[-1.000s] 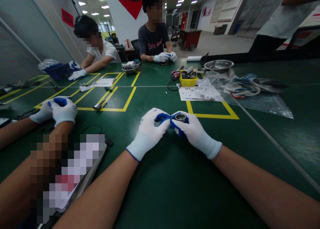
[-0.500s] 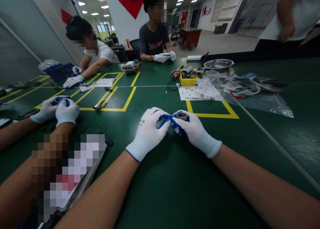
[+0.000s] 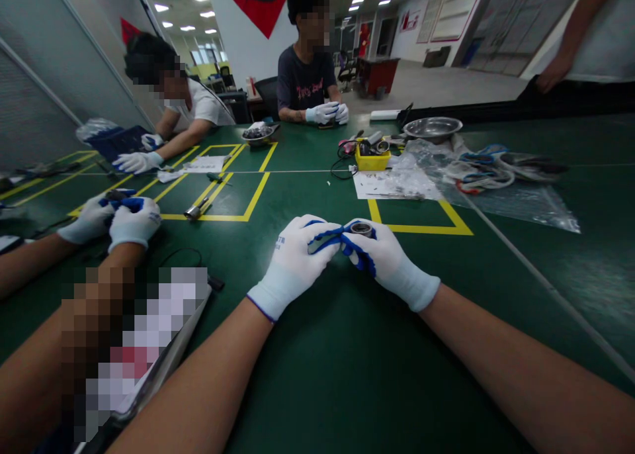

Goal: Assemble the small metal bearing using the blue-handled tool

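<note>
Both my hands wear white gloves with blue-coated palms and meet in front of me above the green table (image 3: 317, 381). Held upright in my right hand (image 3: 391, 259) is a small round metal part (image 3: 362, 229), its ring-shaped top showing a dark centre. The fingers wrap its sides and hide its lower body. Thumb and fingers of my left hand (image 3: 300, 249) are pinched together, their tips against the right fingertips beside the metal part. Whatever lies between those left fingertips is hidden.
Ahead stands a yellow bin (image 3: 373, 157) of parts on white paper, beside plastic bags (image 3: 516, 199) and a metal bowl (image 3: 433, 129). A metal cylinder (image 3: 192, 212) lies left. A co-worker's gloved hands (image 3: 131, 222) work close on my left; others sit across the table.
My left fingers have straightened slightly and narrowed the gap at the thumb. The metal part stays in my right hand. At far left, a co-worker's gloved hand has shifted left.
</note>
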Action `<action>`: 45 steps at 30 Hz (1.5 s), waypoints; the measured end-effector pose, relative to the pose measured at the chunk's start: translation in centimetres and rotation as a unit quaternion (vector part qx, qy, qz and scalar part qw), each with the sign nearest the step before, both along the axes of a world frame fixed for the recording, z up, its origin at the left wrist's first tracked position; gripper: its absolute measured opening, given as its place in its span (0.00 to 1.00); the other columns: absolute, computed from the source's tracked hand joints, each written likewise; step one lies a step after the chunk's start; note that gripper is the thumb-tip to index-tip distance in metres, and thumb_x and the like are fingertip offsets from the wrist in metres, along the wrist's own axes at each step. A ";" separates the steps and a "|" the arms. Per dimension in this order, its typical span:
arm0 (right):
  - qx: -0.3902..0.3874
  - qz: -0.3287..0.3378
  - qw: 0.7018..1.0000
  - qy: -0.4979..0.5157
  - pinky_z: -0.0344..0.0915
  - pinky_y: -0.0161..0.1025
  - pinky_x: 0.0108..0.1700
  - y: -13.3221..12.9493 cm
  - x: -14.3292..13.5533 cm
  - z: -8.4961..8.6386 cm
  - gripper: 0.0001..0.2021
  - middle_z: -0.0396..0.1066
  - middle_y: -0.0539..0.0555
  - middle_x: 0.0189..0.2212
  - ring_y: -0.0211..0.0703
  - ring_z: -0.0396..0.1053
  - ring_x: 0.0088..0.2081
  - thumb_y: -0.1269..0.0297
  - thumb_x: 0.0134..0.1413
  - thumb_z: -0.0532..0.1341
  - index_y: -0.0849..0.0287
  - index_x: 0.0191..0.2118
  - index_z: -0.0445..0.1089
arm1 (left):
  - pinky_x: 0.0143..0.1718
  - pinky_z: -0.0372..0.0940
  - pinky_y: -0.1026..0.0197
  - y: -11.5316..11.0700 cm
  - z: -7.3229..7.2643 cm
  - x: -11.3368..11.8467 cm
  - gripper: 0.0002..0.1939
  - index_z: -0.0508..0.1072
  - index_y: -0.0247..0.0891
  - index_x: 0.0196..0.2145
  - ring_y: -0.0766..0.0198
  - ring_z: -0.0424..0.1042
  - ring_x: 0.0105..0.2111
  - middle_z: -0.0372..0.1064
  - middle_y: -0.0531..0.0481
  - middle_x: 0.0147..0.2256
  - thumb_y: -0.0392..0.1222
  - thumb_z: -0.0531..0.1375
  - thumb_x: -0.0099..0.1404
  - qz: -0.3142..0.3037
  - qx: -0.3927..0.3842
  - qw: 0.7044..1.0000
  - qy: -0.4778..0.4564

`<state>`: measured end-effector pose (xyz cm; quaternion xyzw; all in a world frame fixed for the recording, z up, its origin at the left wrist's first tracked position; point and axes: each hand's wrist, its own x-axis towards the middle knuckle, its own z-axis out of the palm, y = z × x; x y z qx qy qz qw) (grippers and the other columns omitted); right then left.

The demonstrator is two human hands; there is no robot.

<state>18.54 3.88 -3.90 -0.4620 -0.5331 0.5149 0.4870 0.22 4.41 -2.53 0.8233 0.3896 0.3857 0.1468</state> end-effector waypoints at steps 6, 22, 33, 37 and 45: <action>-0.007 0.012 1.000 0.006 0.60 0.37 0.23 -0.1 0.0 0.2 0.13 0.69 0.48 0.21 0.38 0.64 0.21 0.53 0.47 0.69 0.56 0.29 0.70 | 0.49 0.72 0.51 0.1 -0.1 0.0 0.10 0.81 0.40 0.44 0.55 0.76 0.45 0.78 0.47 0.42 0.33 0.69 0.64 0.013 0.021 1.000 -0.004; 0.228 0.002 0.955 -0.192 0.62 0.39 0.32 -1.0 -1.1 -0.3 0.03 0.69 0.48 0.26 0.42 0.67 0.29 0.68 0.52 0.61 0.56 0.30 0.66 | 0.38 0.69 0.58 -1.6 1.8 0.3 0.06 0.77 0.38 0.30 0.61 0.75 0.35 0.74 0.52 0.32 0.35 0.71 0.61 0.024 -0.068 0.996 -0.048; 0.247 0.006 0.937 -0.248 0.63 0.39 0.34 -1.2 -1.2 -0.6 0.05 0.68 0.50 0.29 0.43 0.68 0.32 0.71 0.53 0.61 0.55 0.32 0.65 | 0.35 0.66 0.59 -2.5 1.8 1.5 0.10 0.74 0.39 0.26 0.62 0.73 0.31 0.73 0.54 0.28 0.39 0.69 0.63 0.068 -0.161 0.982 -0.069; 0.255 0.004 0.933 -0.254 0.61 0.39 0.33 -1.4 -1.2 -0.7 0.05 0.66 0.49 0.28 0.43 0.67 0.31 0.72 0.53 0.60 0.55 0.31 0.63 | 0.35 0.67 0.59 -2.7 1.8 1.7 0.11 0.73 0.39 0.26 0.62 0.73 0.31 0.73 0.54 0.28 0.40 0.68 0.64 0.071 -0.176 0.979 -0.075; 0.244 0.008 0.936 -0.254 0.62 0.40 0.34 -1.4 -1.3 -0.5 0.06 0.67 0.50 0.29 0.44 0.67 0.31 0.72 0.52 0.60 0.54 0.31 0.62 | 0.35 0.67 0.58 -2.5 1.9 1.3 0.11 0.75 0.39 0.26 0.61 0.73 0.31 0.72 0.53 0.29 0.39 0.67 0.66 0.051 -0.103 0.993 -0.009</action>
